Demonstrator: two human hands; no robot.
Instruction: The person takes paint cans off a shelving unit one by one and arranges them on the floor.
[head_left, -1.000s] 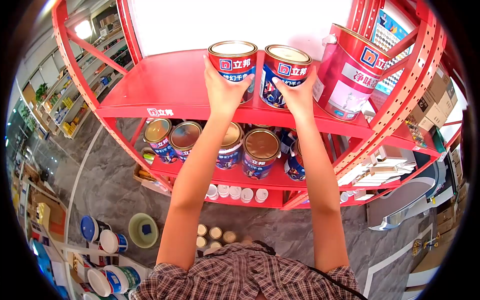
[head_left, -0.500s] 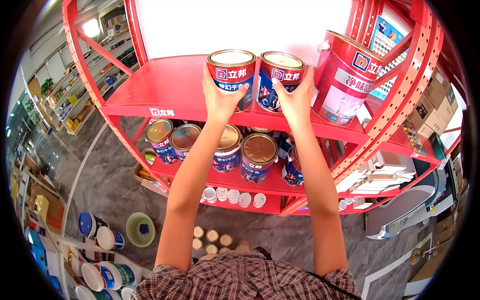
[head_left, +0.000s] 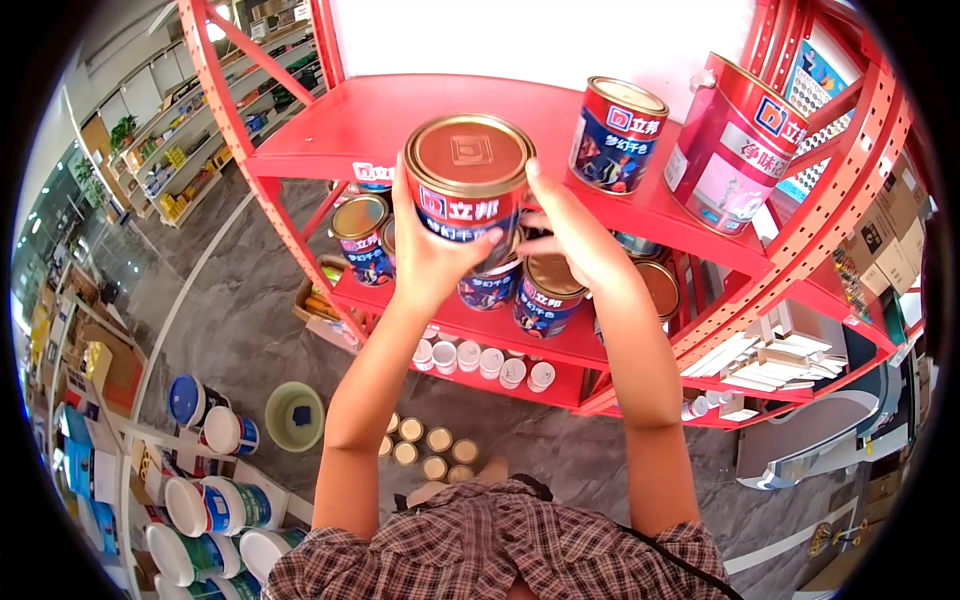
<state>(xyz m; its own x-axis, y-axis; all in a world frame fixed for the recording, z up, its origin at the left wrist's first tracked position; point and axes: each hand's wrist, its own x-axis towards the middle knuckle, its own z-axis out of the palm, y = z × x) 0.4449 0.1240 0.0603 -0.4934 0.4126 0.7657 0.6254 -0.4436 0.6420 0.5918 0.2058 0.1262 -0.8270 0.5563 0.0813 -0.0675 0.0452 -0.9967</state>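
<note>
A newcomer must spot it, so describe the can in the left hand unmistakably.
Find the tall red rack, then the left hand at the front edge of its top shelf. The can in that hand has a gold-rimmed, reddish-brown lid bearing a square mark. Unlike the other cans standing on the rack, this one is gripped.

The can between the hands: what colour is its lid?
The lid looks reddish-brown, with a gold rim; the head view shows it best.

Person wears plaid shirt (head_left: pixel 460 550), dk brown w/ pale pinkish & blk checks, fabric rumpled across front. L sleeve (head_left: pixel 325 562) & R sleeve (head_left: pixel 665 545) short, same pattern. Thin blk cord (head_left: pixel 690 568) runs diag. nr R sleeve. L hand (head_left: pixel 437 258) & R hand (head_left: pixel 588 245) bare.
</note>
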